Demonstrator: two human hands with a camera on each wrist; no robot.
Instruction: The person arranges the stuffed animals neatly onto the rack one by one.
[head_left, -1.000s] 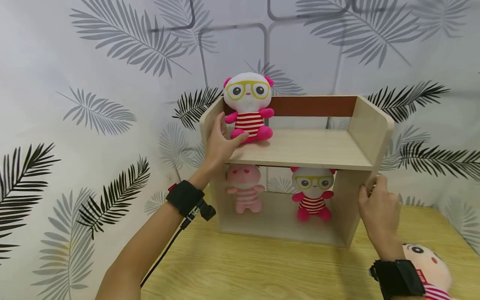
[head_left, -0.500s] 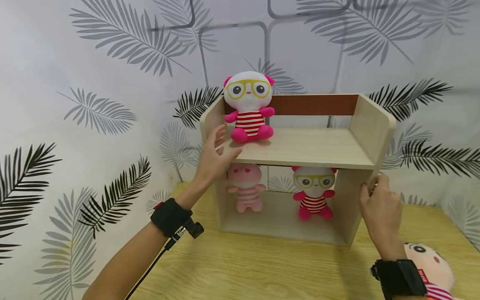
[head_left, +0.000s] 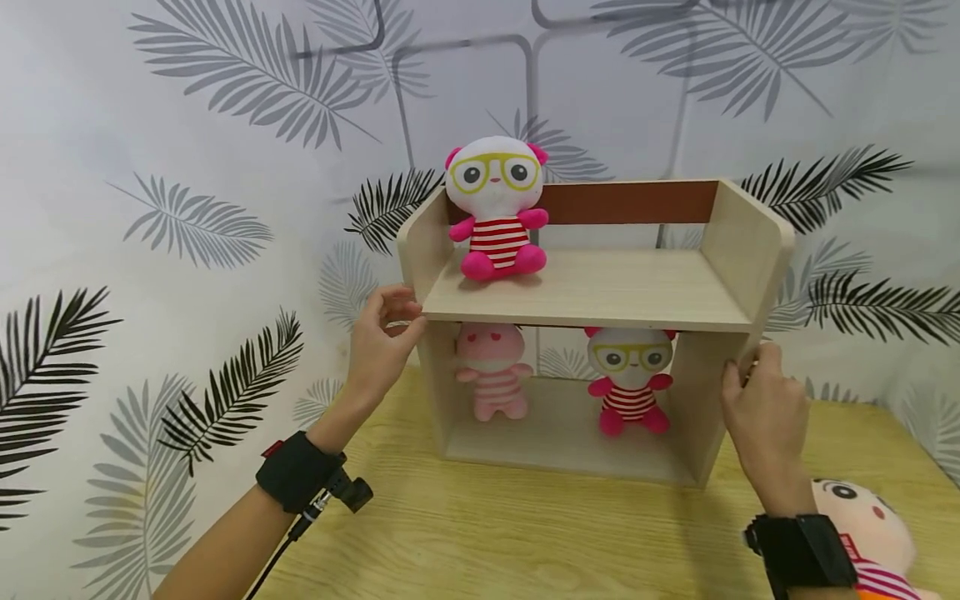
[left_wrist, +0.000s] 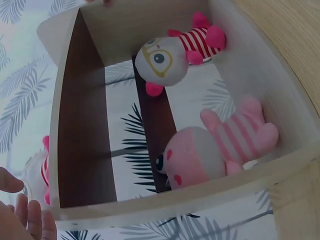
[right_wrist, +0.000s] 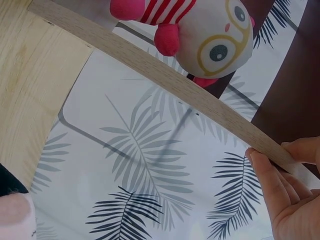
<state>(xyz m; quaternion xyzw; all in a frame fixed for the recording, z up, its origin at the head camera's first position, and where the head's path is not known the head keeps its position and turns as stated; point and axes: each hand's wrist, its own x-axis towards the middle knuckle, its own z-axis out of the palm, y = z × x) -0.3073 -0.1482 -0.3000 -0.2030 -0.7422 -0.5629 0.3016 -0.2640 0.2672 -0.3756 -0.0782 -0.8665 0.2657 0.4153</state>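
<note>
A pale wooden two-tier shelf (head_left: 585, 321) stands on the table. On its top board, at the left end, sits a panda plush toy (head_left: 498, 242) with yellow glasses and a red-striped body. Below it, a pink striped plush toy (head_left: 492, 375) and a second glasses panda plush (head_left: 630, 383) sit in the lower compartment. My left hand (head_left: 384, 342) is beside the shelf's left panel, fingers loosely bent and fingertips right at the front edge, holding nothing. With thumb inside and fingers outside, my right hand (right_wrist: 292, 185) pinches the right side panel (right_wrist: 165, 87) by its edge.
Another plush toy (head_left: 862, 533) with a striped body lies at the table's right front, partly behind the right wrist strap (head_left: 802, 554). A leaf-patterned backdrop (head_left: 225, 167) rises behind the yellowish wooden table (head_left: 525, 533). A cable (head_left: 288, 542) trails from the left wrist camera.
My left hand has let go of the top panda plush and moved left and down to the shelf's left edge. The right hand keeps its grip on the right panel.
</note>
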